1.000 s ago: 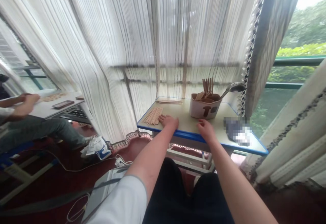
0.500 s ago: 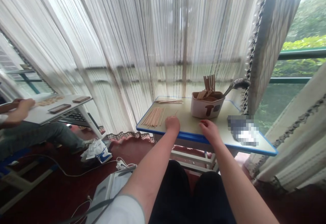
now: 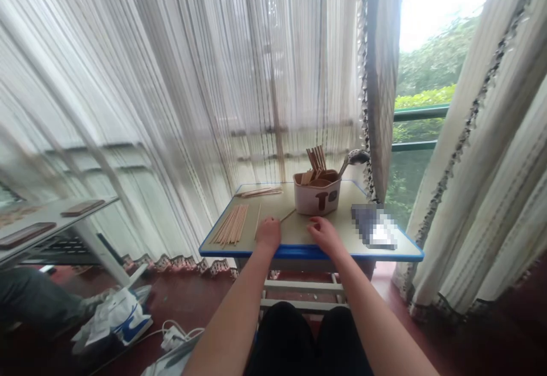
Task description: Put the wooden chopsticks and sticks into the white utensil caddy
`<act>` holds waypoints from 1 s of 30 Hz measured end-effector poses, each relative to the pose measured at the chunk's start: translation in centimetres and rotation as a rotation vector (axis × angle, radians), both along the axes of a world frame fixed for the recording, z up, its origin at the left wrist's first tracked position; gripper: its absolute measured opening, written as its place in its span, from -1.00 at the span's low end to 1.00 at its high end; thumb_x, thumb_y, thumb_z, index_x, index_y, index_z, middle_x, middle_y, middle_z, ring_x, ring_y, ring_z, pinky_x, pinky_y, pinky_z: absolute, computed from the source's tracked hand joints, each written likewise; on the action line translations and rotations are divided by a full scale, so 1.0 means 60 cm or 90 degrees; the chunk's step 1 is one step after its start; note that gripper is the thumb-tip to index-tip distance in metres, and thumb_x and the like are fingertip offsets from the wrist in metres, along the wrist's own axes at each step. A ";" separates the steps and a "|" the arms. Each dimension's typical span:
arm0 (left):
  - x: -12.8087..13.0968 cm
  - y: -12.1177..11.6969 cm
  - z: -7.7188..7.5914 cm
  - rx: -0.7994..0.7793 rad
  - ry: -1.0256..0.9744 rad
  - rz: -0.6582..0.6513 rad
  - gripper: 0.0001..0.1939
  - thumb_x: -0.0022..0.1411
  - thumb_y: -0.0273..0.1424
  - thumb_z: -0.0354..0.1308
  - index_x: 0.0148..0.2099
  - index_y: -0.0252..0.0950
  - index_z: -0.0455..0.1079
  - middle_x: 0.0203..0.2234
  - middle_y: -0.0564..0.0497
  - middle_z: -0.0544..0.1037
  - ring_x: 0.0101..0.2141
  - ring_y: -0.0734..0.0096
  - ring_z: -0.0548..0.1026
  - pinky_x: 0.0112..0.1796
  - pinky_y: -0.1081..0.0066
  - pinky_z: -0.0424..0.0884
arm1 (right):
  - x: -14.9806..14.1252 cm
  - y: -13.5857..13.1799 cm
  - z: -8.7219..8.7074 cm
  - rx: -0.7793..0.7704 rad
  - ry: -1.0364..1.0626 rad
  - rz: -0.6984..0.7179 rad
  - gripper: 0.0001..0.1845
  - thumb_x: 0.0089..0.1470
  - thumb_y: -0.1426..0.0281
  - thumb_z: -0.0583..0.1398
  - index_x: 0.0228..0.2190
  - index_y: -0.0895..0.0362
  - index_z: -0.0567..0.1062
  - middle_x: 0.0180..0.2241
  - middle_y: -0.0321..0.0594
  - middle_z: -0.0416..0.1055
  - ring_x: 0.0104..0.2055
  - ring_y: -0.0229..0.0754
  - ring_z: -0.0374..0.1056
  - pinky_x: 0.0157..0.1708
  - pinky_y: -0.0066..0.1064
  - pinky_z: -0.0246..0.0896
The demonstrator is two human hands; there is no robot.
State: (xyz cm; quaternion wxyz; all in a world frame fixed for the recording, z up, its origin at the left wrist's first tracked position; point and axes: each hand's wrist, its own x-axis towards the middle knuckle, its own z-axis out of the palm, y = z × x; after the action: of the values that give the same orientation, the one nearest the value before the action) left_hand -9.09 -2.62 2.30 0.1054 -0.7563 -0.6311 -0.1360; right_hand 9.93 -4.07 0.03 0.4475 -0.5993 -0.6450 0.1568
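My left hand (image 3: 269, 232) is closed around a thin wooden chopstick (image 3: 288, 215), which slants out to the right toward the base of a container. My right hand (image 3: 323, 235) rests at the table's front edge, just in front of that container, fingers loosely bent and apart with nothing visible in them. Left of my left hand lies a fanned pile of chopsticks (image 3: 232, 225), with a single chopstick (image 3: 258, 219) lying apart between pile and hand. The pinkish-white utensil container (image 3: 304, 200) holds several upright chopsticks (image 3: 317, 158) and a slotted metal ladle (image 3: 356, 157).
More chopsticks (image 3: 260, 192) lie along the back of the blue-edged table (image 3: 342, 252). A blurred-out item (image 3: 374, 226) occupies its right side. At left, another table (image 3: 85, 225) bears trays, with a person's leg below. A white bag (image 3: 113, 313) and cables are on the floor.
My view has turned to the right, so the table appears further left. The chopstick in my left hand shows more of its length and points toward the container. My right hand has barely moved.
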 end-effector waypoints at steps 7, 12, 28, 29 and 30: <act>0.010 -0.015 -0.001 0.194 0.035 0.047 -0.71 0.22 -0.56 -0.16 -0.16 -0.32 0.37 -0.27 -0.15 0.37 -0.21 0.21 0.34 -0.23 0.25 0.28 | -0.014 0.003 -0.006 0.061 -0.061 -0.016 -0.59 -0.08 0.44 0.10 -0.12 0.20 0.37 -0.12 -0.04 0.32 -0.19 -0.15 0.28 -0.12 -0.34 0.15; 0.012 -0.024 0.003 0.219 0.062 0.052 -0.72 0.23 -0.54 -0.16 -0.15 -0.32 0.35 -0.27 -0.14 0.35 -0.21 0.22 0.30 -0.21 0.25 0.26 | -0.011 0.001 -0.010 0.077 0.012 -0.033 -0.48 -0.06 0.40 0.09 0.00 0.18 0.25 -0.05 -0.01 0.24 -0.27 -0.19 0.29 -0.12 -0.29 0.17; 0.008 -0.037 0.002 0.224 0.005 0.104 -0.68 0.26 -0.50 -0.22 -0.10 -0.31 0.34 -0.30 -0.16 0.38 -0.20 0.14 0.26 -0.25 0.21 0.19 | 0.011 -0.007 0.006 -0.001 0.279 0.037 -0.52 -0.09 0.28 0.12 -0.08 0.15 0.29 -0.13 -0.11 0.33 -0.29 -0.23 0.33 -0.29 -0.40 0.23; 0.008 -0.039 0.003 0.224 -0.001 0.106 -0.68 0.26 -0.49 -0.22 -0.10 -0.30 0.34 -0.30 -0.15 0.38 -0.20 0.14 0.26 -0.23 0.18 0.18 | 0.010 -0.007 0.006 -0.003 0.286 0.039 -0.54 -0.09 0.27 0.12 -0.10 0.15 0.30 -0.13 -0.12 0.34 -0.29 -0.23 0.33 -0.29 -0.40 0.23; 0.008 -0.040 0.004 0.224 -0.007 0.105 -0.68 0.26 -0.48 -0.22 -0.11 -0.29 0.35 -0.29 -0.15 0.39 -0.20 0.14 0.25 -0.21 0.16 0.16 | 0.010 -0.008 0.006 -0.003 0.291 0.039 -0.56 -0.08 0.27 0.12 -0.11 0.14 0.31 -0.14 -0.13 0.35 -0.28 -0.23 0.33 -0.29 -0.40 0.23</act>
State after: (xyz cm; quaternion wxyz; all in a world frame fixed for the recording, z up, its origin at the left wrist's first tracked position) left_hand -8.59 -5.04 2.53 0.2431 -0.6715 -0.6579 -0.2390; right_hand 10.55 -4.53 0.37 0.5756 -0.5295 -0.5443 0.3033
